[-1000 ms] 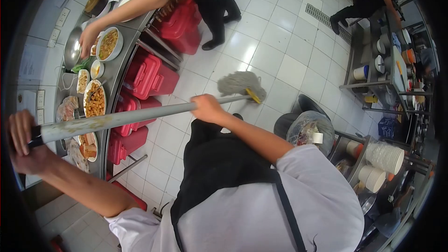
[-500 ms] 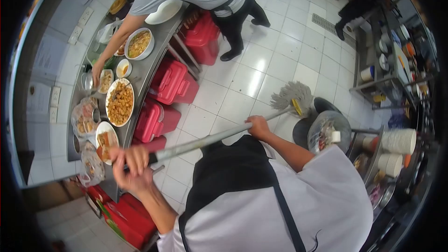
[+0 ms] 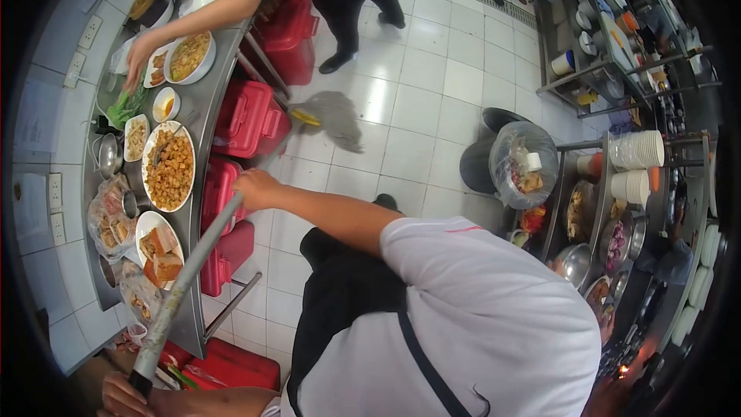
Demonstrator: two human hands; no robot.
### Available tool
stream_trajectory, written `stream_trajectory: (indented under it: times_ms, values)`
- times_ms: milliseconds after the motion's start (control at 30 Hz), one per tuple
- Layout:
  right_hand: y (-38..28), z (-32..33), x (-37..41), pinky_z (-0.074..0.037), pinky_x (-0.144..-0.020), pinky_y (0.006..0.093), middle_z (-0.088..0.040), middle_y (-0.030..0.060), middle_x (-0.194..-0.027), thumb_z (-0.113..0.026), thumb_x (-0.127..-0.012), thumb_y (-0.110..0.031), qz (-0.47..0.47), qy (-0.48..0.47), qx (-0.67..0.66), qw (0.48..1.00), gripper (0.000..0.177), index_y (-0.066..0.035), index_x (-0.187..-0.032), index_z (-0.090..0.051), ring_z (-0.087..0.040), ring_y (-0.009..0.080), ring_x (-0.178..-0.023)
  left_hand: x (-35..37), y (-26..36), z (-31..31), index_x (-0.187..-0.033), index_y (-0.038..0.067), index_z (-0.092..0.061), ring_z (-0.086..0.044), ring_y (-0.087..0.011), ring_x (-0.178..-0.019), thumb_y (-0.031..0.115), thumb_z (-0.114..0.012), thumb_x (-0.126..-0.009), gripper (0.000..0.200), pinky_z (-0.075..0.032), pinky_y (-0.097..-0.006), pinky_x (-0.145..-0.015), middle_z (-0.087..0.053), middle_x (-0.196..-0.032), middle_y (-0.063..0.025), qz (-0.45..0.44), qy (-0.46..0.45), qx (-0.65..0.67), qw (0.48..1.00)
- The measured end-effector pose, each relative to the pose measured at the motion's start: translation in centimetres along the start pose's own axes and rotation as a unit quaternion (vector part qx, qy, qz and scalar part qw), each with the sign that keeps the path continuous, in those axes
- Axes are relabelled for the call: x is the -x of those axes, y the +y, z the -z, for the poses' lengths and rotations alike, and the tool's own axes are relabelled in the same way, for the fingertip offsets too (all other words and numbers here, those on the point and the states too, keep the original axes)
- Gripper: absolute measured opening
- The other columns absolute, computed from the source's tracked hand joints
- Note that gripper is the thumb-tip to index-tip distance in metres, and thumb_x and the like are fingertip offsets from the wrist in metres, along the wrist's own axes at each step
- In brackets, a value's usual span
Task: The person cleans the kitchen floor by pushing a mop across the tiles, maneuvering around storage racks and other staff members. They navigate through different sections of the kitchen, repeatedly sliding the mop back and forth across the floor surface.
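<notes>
A mop handle [image 3: 179, 293] slants from the lower left up across the red bins. My left hand [image 3: 127, 398] is wrapped round its dark grip end at the bottom left. Farther up, my right hand [image 3: 257, 189] closes round the grey pole with that arm stretched across my front. The mop head [image 3: 336, 117], grey and smeared by motion, lies on the tiles beside the bins, its yellow clamp [image 3: 306, 116] at the pole's end.
Red lidded bins [image 3: 251, 120] stand under a steel counter [image 3: 202, 100] bearing dishes of food. A co-worker's hand [image 3: 139, 54] reaches over it. At right are a lined waste bin [image 3: 525, 162] and shelves with stacked bowls [image 3: 637, 149]. A floor drain [image 3: 494, 4] lies ahead.
The mop head has swept left across the floor from near the waste bin to the red bins. My right hand has swung left, and my left hand has dropped lower. The co-worker's arm has shifted.
</notes>
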State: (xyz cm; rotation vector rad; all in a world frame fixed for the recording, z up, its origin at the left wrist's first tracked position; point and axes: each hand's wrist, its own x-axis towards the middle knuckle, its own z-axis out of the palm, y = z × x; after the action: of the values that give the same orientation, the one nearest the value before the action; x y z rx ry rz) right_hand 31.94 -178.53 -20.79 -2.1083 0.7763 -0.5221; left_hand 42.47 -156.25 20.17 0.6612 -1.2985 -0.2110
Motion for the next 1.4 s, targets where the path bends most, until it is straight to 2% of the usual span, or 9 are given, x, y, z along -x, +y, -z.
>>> stream_trajectory:
  times_ms: [33,167,233,400,467,567,767,1100,1400]
  values:
    - [-1.2,0.9,-0.2,-0.05,-0.086,0.0484,-0.069,0.016,-0.086,-0.07,-0.07,-0.015,-0.01,0.002,-0.01,1.0,0.01,-0.01,-0.079,-0.07,-0.065,0.0373,-0.091,-1.0,0.4,0.1,-0.107,0.003,-0.064,-0.042,-0.0103,-0.043,0.023,-0.044,-0.098,0.03,-0.036,-0.0294,-0.044,-0.04,-0.05,0.0046,0.041,-0.078,-0.049,0.995]
    - [-0.8,1.7,1.1,-0.049,-0.083,0.0491,-0.07,0.0156,-0.085,-0.068,-0.071,-0.018,-0.012,0.036,-0.033,0.999,0.009,-0.01,-0.076,-0.069,-0.066,0.0368,-0.09,-3.2,-0.8,0.0,-0.106,0.003,-0.064,-0.046,-0.0119,-0.041,0.021,-0.043,-0.097,0.029,-0.04,-0.03,-0.043,-0.042,-0.049,0.004,0.055,-0.06,0.026,0.996]
    - [0.1,2.1,3.0,-0.049,-0.081,0.0501,-0.069,0.0153,-0.081,-0.068,-0.07,-0.018,-0.015,0.052,-0.031,0.998,0.008,-0.01,-0.074,-0.068,-0.066,0.0375,-0.085,-4.5,-1.5,6.5,-0.096,0.004,-0.057,-0.036,-0.0078,-0.042,0.017,-0.047,-0.094,0.017,-0.038,-0.0233,-0.056,-0.04,-0.046,0.0054,0.077,-0.057,0.054,0.994]
    - [3.4,4.0,11.4,-0.05,-0.076,0.0522,-0.066,0.0165,-0.072,-0.066,-0.066,-0.016,-0.078,0.113,-0.026,0.99,0.006,-0.01,-0.067,-0.064,-0.065,0.0403,-0.075,-5.3,-7.0,5.8,-0.098,0.003,-0.047,-0.039,-0.0019,-0.039,0.013,-0.046,-0.094,0.01,-0.031,-0.0183,-0.041,-0.04,-0.043,0.006,0.105,-0.097,0.232,0.962]
    - [5.5,5.3,16.4,-0.051,-0.068,0.0521,-0.063,0.0176,-0.068,-0.068,-0.063,-0.014,-0.121,0.126,-0.009,0.984,0.009,-0.008,-0.066,-0.062,-0.064,0.0415,-0.074,-1.9,-8.7,1.0,-0.095,0.003,-0.049,-0.039,-0.0016,-0.038,0.013,-0.048,-0.093,0.011,-0.032,-0.0187,-0.041,-0.041,-0.044,0.0073,0.104,0.046,0.111,0.987]
    - [10.9,5.0,23.8,-0.05,-0.069,0.0528,-0.062,0.0186,-0.069,-0.067,-0.065,-0.012,-0.143,0.186,0.052,0.971,0.01,-0.007,-0.067,-0.06,-0.063,0.0421,-0.073,3.2,-12.3,-2.7,-0.093,0.003,-0.051,-0.037,-0.0031,-0.037,0.015,-0.05,-0.092,0.011,-0.034,-0.0205,-0.041,-0.042,-0.047,0.0073,0.238,-0.034,0.265,0.934]
    - [11.5,4.3,27.7,-0.052,-0.074,0.051,-0.067,0.0173,-0.075,-0.067,-0.07,-0.016,-0.248,0.064,0.133,0.957,0.007,-0.009,-0.071,-0.067,-0.065,0.0407,-0.079,9.5,-11.1,-2.3,-0.095,0.005,-0.051,-0.04,-0.0072,-0.037,0.013,-0.049,-0.092,0.009,-0.036,-0.0223,-0.039,-0.044,-0.045,0.0033,0.299,0.002,0.287,0.91]
    - [-4.4,-6.6,13.5,-0.052,-0.075,0.0512,-0.069,0.0183,-0.08,-0.067,-0.066,-0.015,-0.017,-0.052,-0.043,0.998,0.016,-0.009,-0.08,-0.07,-0.066,0.0411,-0.082,2.2,6.6,10.7,-0.096,0.001,-0.047,-0.045,-0.003,-0.032,0.006,-0.054,-0.09,0.011,-0.041,-0.0171,-0.034,-0.048,-0.043,0.0034,0.087,0.039,0.164,0.982]
    - [-11.5,-12.4,6.3,-0.051,-0.073,0.0513,-0.067,0.0185,-0.08,-0.062,-0.072,-0.014,0.08,-0.12,-0.037,0.989,0.007,-0.007,-0.074,-0.064,-0.065,0.0414,-0.083,3.7,14.2,9.6,-0.094,0.0,-0.047,-0.049,-0.0032,-0.034,0.003,-0.062,-0.084,0.019,-0.043,-0.0144,-0.037,-0.051,-0.044,0.0032,-0.04,0.016,0.038,0.998]
